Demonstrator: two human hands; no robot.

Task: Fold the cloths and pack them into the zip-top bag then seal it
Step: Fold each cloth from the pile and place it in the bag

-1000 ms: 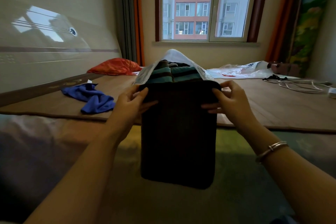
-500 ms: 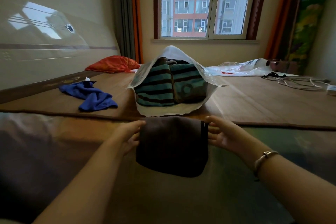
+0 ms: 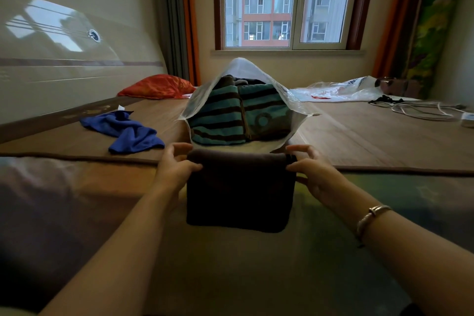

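Holding a folded dark cloth (image 3: 239, 190) by its top corners, the left hand (image 3: 177, 169) and right hand (image 3: 314, 174) each pinch it just before the open bag (image 3: 295, 100), which stands mid-bed with striped cloths (image 3: 238, 115) already inside. A blue cloth (image 3: 128, 131) lies crumpled near the bed's (image 3: 372, 136) left edge, unfolded. Remaining, by my judgement: pack the dark cloth, fold and pack the blue, seal.

No readable text anywhere. Red marks on the clear plastic sheet (image 3: 333, 90), right of frame centre, too blurred to read as print.
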